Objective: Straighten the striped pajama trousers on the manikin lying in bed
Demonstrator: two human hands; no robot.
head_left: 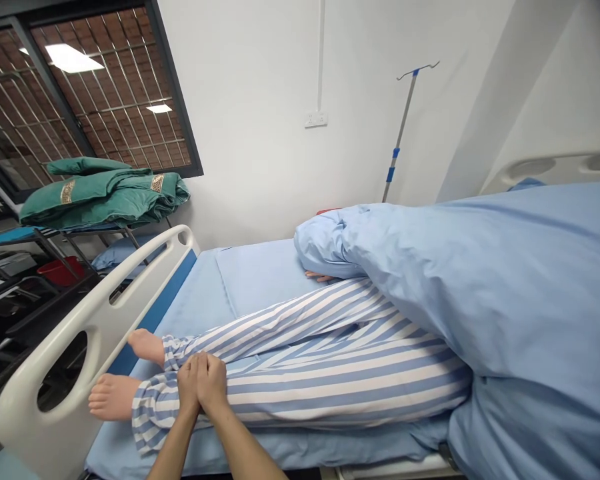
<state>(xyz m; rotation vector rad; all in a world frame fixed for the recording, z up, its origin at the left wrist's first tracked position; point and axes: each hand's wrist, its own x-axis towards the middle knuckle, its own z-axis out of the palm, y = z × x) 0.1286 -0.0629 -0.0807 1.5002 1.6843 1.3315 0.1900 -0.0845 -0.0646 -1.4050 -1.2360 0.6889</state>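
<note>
A figure in blue-and-white striped trousers (330, 393) lies on the bed, both bare feet (114, 397) showing near the footboard. On the nearer lower leg, just above the ankle, my left hand (188, 385) rests with its fingers curled over the striped cloth. Right beside it, touching it, my right hand (211, 381) is closed over the same leg in the same way. The fingertips of both hands are out of sight on the far side. A folded-back light blue quilt (480, 287) covers the thighs and upper body; part of a hand (318, 275) peeks from under its edge.
The cream footboard (105, 320) rises at the left end of the bed. Light blue sheet (260, 273) lies beyond the legs. An IV pole (401, 133) stands by the wall. Green folded bedding (105, 193) sits on a rack under the barred window (110, 87).
</note>
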